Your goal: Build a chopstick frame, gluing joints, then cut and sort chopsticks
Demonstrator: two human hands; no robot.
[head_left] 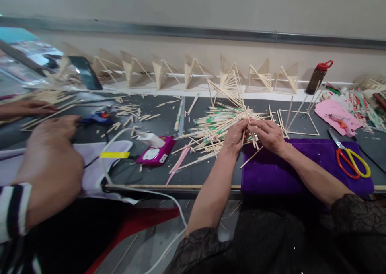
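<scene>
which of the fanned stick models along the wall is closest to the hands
The big one just beyond the left hand and right hand: its fan reaches out over the dark tabletop, while the other models sit further back by the wall.

head view | worn on head | faces forward and down

"What lies on the dark table (193, 178)?"
"Loose sticks (208, 135), mid-frame; a purple cloth (271, 177), lower right."
"And elsewhere?"
"A magenta box (166, 145), left of centre; a pink sheet (327, 109), right side."
</scene>
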